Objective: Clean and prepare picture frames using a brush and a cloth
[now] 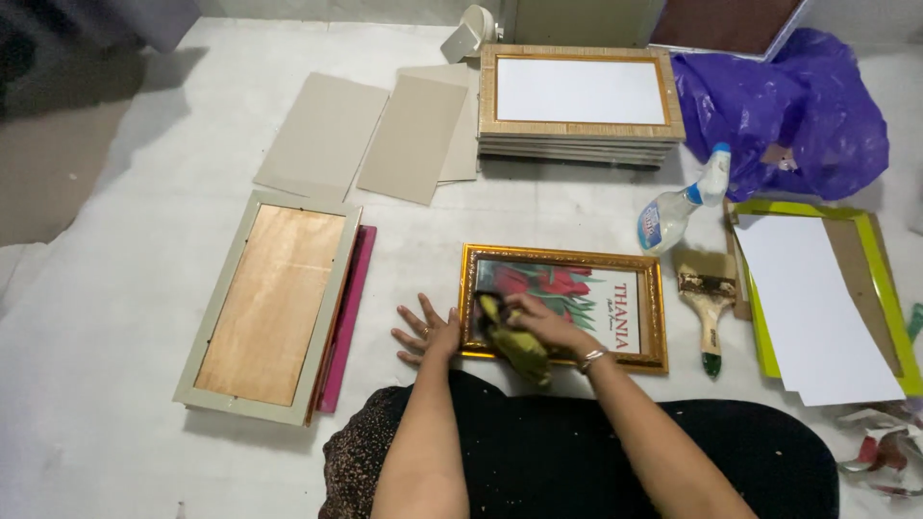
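Floor covering of pale white sheet (115, 317) fills the view and bears every object. Purple plastic bag (817, 106), crumpled, occupies the upper right corner. Left of centre lies a long grey-framed panel with a bare wooden back (269, 303), face down, resting on a pink frame (348, 308) whose edge shows along its right side. At lower right, white paper sheets (812, 308) lie on a yellow-green frame (880, 279). At top centre stands a stack of woven tan frames with a white insert (580, 91); just left of it, three grey cardboard sheets (413, 135) lie fanned and overlapping. At centre, a gold ornate rectangular frame holding a red flower print (586, 303) lies flat, face up. Right hand (543, 322) is closed around a yellow-green cloth (510, 336) and presses it on the lower left part of the frame's face. Left hand (428, 332) lies empty, fingers spread, palm down on the sheet, touching the gold frame's left edge. Clear spray bottle with a blue and white trigger head (673, 211) lies tilted, just above the frame's upper right corner. Wooden-handled flat paintbrush with a green tip (707, 308) lies just right of the frame, between it and the yellow-green frame.
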